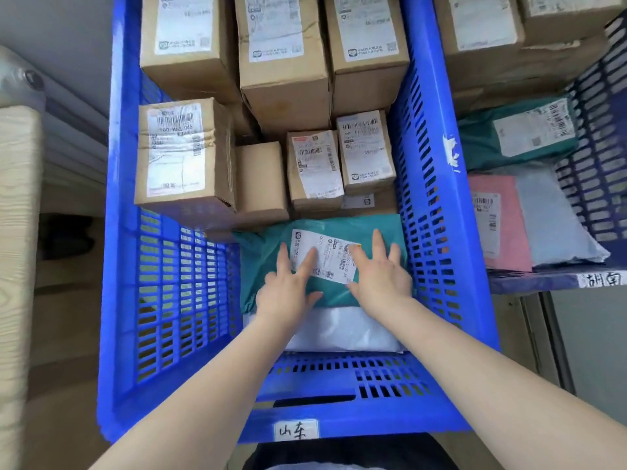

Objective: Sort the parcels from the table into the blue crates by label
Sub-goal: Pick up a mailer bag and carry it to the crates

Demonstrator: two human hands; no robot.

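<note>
A teal plastic mailer (383,228) with a white shipping label (330,254) lies inside the big blue crate (125,300), near its front wall, on top of a white mailer (342,329). My left hand (288,290) and my right hand (380,276) both rest flat on the teal mailer with fingers spread and straight, partly covering the label. A handwritten tag (296,430) sits on the crate's front rim. Several labelled cardboard boxes (183,150) fill the rear of the crate.
A second, darker blue crate (597,157) stands to the right, holding a teal mailer (515,134), a pink mailer (498,222), a pale grey mailer (556,218) and cardboard boxes (481,25). Its front carries a handwritten tag (602,279). A light wooden surface (17,232) lies at the left.
</note>
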